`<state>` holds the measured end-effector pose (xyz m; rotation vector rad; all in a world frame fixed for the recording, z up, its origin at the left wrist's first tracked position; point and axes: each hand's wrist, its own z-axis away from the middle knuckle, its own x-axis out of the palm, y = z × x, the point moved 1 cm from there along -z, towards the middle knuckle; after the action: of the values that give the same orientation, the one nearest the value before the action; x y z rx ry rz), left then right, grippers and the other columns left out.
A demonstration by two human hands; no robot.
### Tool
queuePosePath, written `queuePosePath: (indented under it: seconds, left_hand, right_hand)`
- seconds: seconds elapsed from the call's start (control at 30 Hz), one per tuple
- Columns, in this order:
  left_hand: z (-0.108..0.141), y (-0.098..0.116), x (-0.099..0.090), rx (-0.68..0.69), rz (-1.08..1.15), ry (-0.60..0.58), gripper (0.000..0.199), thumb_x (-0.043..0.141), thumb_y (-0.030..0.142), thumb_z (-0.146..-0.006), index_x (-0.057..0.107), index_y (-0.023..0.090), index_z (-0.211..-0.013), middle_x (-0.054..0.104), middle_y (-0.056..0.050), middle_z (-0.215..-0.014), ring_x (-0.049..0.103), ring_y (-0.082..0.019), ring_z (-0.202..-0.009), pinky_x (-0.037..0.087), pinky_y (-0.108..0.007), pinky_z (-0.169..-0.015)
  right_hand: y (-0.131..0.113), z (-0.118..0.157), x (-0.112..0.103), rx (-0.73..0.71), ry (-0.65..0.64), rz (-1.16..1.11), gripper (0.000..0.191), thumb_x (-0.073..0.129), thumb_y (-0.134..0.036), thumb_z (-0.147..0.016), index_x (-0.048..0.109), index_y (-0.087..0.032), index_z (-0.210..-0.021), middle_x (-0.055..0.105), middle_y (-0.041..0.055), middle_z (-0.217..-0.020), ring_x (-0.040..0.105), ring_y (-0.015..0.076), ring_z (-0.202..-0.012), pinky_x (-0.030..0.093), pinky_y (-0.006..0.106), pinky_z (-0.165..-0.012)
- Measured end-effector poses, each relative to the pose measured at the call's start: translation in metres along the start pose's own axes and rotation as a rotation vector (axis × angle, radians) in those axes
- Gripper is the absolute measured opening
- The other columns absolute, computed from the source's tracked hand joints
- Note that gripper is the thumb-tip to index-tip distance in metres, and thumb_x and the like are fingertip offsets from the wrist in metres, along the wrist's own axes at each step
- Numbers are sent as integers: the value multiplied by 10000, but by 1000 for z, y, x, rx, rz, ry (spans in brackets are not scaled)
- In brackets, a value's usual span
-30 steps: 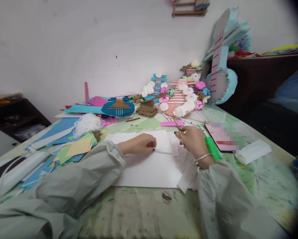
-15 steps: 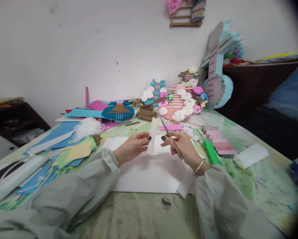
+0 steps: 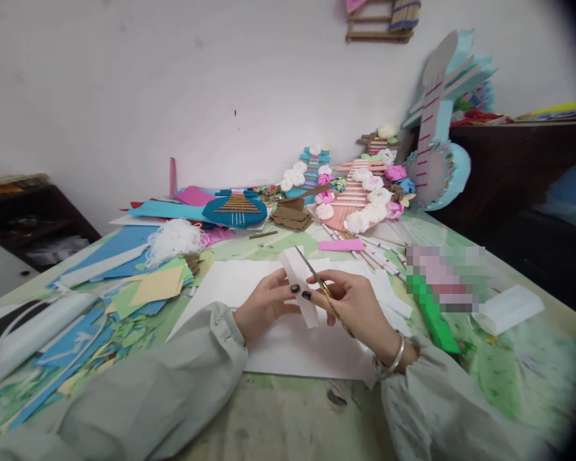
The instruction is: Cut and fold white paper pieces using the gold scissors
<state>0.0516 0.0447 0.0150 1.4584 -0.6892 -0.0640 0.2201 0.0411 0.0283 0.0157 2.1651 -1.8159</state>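
Observation:
My left hand (image 3: 267,304) is closed on a narrow white paper strip (image 3: 295,267), its thumb pressed on the strip's middle. The strip leans, its top end tilted left. My right hand (image 3: 352,301) holds scissors (image 3: 322,283) with gold-coloured handles, blades pointing up and left beside the strip. Its thumb tip is close to the strip; whether it touches is hard to tell. Under both hands, large white paper sheets (image 3: 288,355) lie on the green-stained table (image 3: 249,416).
White string (image 3: 177,240) and paper scraps (image 3: 157,286) lie left. Behind the sheets are brown paper pieces (image 3: 291,214), a pink strip (image 3: 340,245) and decorated crafts (image 3: 359,198). A green object (image 3: 434,320) and a white roll (image 3: 509,308) are at right.
The paper strip has tilted from nearly upright to leaning left, and my right hand has come closer to my left. The camera view has shifted slightly.

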Motion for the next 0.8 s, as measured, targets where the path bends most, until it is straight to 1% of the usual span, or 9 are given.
queuePosePath:
  seconds: [0.07, 0.13, 0.23, 0.3, 0.37, 0.5, 0.67, 0.73, 0.8]
  left_hand:
    - [0, 0, 1, 19, -66, 67, 318, 698, 300, -733, 654, 141, -1006, 671, -119, -973, 637, -243, -851, 491, -373, -743]
    - [0, 0, 2, 42, -71, 116, 272, 687, 318, -752, 680, 115, -933, 686, -116, -908, 643, -223, -810, 492, -366, -750]
    - [0, 0, 0, 95, -49, 145, 255, 691, 322, -752, 700, 104, -886, 699, -107, -841, 647, -205, -777, 496, -357, -757]
    - [-1, 1, -1, 125, -42, 145, 239, 706, 305, -740, 710, 109, -877, 705, -100, -823, 648, -196, -763, 502, -356, -762]
    - [-1, 3, -3, 142, -32, 158, 210, 719, 288, -725, 721, 116, -846, 710, -91, -808, 647, -182, -744, 508, -343, -756]
    - [-2, 8, -5, 175, -27, 230, 164, 753, 256, -683, 736, 134, -792, 716, -72, -777, 642, -161, -739, 513, -296, -726]
    - [-3, 12, -9, 204, -82, 263, 189, 770, 255, -653, 741, 134, -795, 714, -76, -779, 638, -175, -768, 508, -293, -720]
    - [-4, 15, -13, 256, -124, 302, 190, 763, 263, -662, 741, 146, -810, 713, -71, -802, 629, -168, -769, 498, -288, -727]
    - [-5, 18, -19, 330, -179, 348, 171, 745, 271, -682, 738, 156, -808, 707, -71, -879, 620, -168, -814, 483, -288, -763]
  right_hand:
    - [-2, 1, 0, 2, -4, -27, 354, 711, -419, -688, 660, -146, -908, 541, -38, -473, 460, 74, -343, 338, 163, -324]
    - [-4, 2, 0, 15, -14, -54, 359, 719, -412, -680, 652, -144, -909, 536, -42, -471, 461, 74, -349, 346, 166, -334]
    - [-6, 3, 1, 45, -29, -75, 381, 734, -408, -657, 647, -144, -917, 568, -29, -523, 450, 67, -364, 370, 176, -348]
    - [-6, 4, 2, 55, -37, -77, 398, 750, -399, -632, 649, -141, -918, 603, -7, -587, 447, 64, -381, 390, 186, -359]
    - [-5, 5, 2, 58, -39, -59, 399, 765, -372, -610, 654, -138, -913, 612, 3, -610, 442, 63, -389, 391, 189, -361]
    - [-4, 6, 2, 52, -17, -23, 305, 734, -326, -647, 658, -139, -876, 567, -18, -540, 427, 61, -374, 360, 180, -353]
    - [-9, 5, -1, 22, 44, -65, 205, 698, -299, -680, 636, -138, -792, 503, -46, -439, 411, 60, -347, 311, 169, -340]
    - [-11, 4, -4, 17, 48, -89, 198, 689, -302, -688, 618, -135, -767, 486, -53, -410, 393, 57, -334, 288, 168, -337]
    - [-13, 3, -6, 12, 26, -118, 201, 684, -306, -696, 601, -134, -757, 474, -58, -393, 385, 54, -330, 283, 168, -347]
